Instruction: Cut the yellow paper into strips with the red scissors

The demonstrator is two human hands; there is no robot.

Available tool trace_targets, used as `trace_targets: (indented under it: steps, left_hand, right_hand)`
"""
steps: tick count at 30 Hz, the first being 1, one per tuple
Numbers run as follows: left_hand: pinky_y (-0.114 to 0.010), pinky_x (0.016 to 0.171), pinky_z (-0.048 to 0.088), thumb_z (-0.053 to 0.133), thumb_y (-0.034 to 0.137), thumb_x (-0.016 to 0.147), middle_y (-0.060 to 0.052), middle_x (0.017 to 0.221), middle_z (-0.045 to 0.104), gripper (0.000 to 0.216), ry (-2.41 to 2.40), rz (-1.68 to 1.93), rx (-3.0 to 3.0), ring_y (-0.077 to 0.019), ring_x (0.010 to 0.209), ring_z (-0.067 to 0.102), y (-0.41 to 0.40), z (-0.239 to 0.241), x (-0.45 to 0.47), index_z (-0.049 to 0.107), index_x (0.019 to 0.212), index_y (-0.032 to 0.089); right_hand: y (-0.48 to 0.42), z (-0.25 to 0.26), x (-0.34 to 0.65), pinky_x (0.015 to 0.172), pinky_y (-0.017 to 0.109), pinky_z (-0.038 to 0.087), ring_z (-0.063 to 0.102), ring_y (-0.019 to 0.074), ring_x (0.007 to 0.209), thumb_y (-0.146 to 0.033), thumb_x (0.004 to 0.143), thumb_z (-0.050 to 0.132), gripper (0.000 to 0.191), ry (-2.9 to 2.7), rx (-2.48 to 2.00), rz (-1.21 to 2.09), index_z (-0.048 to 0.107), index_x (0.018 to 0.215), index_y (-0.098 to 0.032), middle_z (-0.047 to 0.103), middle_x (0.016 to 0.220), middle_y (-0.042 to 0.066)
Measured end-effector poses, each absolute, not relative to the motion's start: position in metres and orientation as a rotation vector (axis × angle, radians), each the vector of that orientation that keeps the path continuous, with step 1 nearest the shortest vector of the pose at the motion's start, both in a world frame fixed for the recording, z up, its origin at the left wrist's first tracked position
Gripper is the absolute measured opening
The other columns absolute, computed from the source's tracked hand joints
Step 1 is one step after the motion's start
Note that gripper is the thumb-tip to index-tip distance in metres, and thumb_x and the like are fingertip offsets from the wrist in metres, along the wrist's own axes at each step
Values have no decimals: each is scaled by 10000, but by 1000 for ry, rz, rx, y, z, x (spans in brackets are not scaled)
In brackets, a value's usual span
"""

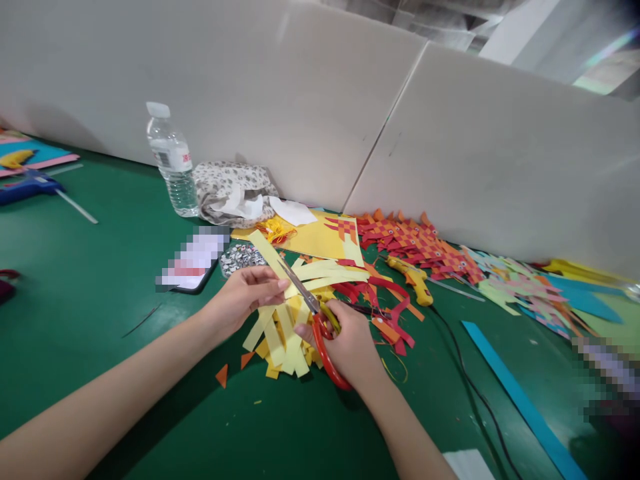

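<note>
Pinched in my left hand [255, 293] is a pale yellow paper strip [267, 252], tilted up and to the left. My right hand [345, 337] grips red-handled scissors [326, 357]; their blades [303, 287] lie close against the strip, and I cannot tell whether they are cutting into it. Something yellow-green [331, 320] also shows at the right-hand fingers, its kind unclear. Below both hands lies a pile of yellow paper strips [285, 340], with more pale strips [325, 272] just behind the blades.
A water bottle [173, 163] stands behind a phone [197, 260] and a cup of googly eyes [243, 259]. To the right are a yellow glue gun [413, 279] with a black cord [467, 373], woven red-orange paper fish [415, 243] and a blue strip [520, 397]. A grey partition [300, 100] borders the green table [165, 393].
</note>
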State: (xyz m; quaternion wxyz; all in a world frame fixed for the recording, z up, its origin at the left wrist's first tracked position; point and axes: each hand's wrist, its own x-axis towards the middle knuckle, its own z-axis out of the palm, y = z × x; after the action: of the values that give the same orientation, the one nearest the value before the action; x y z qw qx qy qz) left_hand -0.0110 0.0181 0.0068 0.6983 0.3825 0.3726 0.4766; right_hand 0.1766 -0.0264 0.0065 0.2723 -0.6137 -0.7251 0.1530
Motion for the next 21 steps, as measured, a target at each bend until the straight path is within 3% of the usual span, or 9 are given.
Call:
trace_targets:
  steps: [21]
  left_hand:
    - [-220, 599, 513, 767, 204, 606, 1, 583, 619, 91, 844, 1000, 937, -87, 520, 572, 15, 6, -8, 680, 593, 181]
  right_hand:
    - [-28, 6, 176, 491, 215, 312, 361, 96, 516, -421, 657, 633, 361, -1949, -1638, 451, 339, 602, -218, 394, 579, -59]
